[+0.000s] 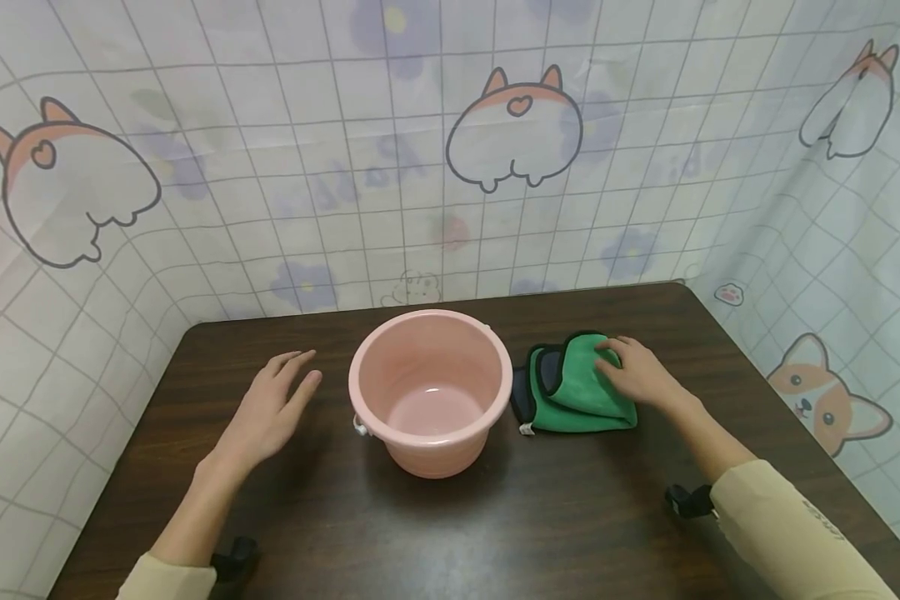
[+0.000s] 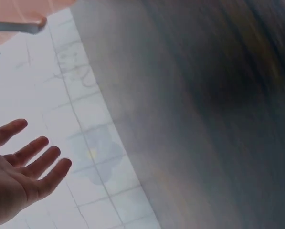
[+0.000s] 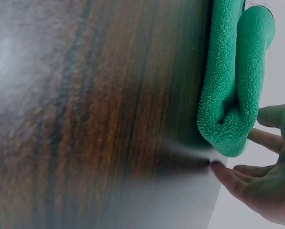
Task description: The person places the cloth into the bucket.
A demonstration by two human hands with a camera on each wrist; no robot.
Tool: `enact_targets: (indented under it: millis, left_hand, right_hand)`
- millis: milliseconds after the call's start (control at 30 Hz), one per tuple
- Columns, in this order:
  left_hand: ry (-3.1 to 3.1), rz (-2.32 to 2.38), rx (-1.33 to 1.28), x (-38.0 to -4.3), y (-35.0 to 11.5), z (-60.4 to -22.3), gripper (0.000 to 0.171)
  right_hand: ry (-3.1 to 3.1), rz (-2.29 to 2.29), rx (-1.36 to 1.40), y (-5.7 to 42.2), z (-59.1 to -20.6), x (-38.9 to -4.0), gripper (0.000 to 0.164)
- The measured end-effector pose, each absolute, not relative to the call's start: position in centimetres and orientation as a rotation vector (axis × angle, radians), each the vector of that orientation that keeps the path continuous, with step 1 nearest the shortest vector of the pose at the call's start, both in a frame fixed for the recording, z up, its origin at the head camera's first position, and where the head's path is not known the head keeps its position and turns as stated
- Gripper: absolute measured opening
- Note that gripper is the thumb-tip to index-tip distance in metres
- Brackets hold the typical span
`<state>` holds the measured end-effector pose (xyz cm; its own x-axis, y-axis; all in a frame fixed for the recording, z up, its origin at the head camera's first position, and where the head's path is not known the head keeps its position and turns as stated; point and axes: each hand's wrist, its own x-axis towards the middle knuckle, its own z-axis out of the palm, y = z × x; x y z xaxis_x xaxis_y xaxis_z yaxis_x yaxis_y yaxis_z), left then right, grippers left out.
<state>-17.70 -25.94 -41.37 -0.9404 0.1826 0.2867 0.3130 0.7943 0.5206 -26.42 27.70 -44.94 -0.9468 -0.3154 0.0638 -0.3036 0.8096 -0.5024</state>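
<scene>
A pink plastic bucket (image 1: 431,457) stands upright in the middle of the table, its inside bare. Left of it, my left hand (image 1: 264,414) hovers with fingers spread and nothing in them; the left wrist view shows the same hand (image 2: 25,174) palm-side, away from the bucket. To the bucket's right lies a folded green towel (image 1: 588,392) with black edging and a dark underside. Over its right end is my right hand (image 1: 637,375), fingers loosely bent. In the right wrist view, the right hand's fingertips (image 3: 217,168) are right at the folded end of the fluffy towel (image 3: 223,86).
Dark wood-grain table (image 1: 450,542) under everything. A patterned curtain (image 1: 390,192) with grid lines and cartoon dogs rises behind the table and along both sides. A white handle joint (image 1: 361,426) sits at the bucket's left rim.
</scene>
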Motion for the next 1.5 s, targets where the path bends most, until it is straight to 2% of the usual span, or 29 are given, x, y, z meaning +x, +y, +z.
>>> enact_targets:
  millis: [433,967,1167,1500]
  left_hand:
    - [-2.689,-1.16,-0.373,-16.7,-23.3,-40.3,0.047]
    - [-2.609,-1.785,-0.328,-16.7,-22.1,-40.0,0.054]
    - [-2.568,-1.898,-0.373,-16.9,-21.7,-39.6,0.048]
    - [-2.496,-2.142,-0.307,-17.6,-21.4,-38.7,0.051]
  right_hand:
    - [2.801,-1.003,-0.337,28.4,-45.3,-27.0,0.041]
    - [2.49,-1.283,-0.289,28.8,-44.9,-27.6,0.054]
    - [2.479,-1.297,-0.327,28.6,-44.7,-28.1,0.047]
    - [2.456,-1.321,-0.341,28.0,-44.3,-28.4,0.039]
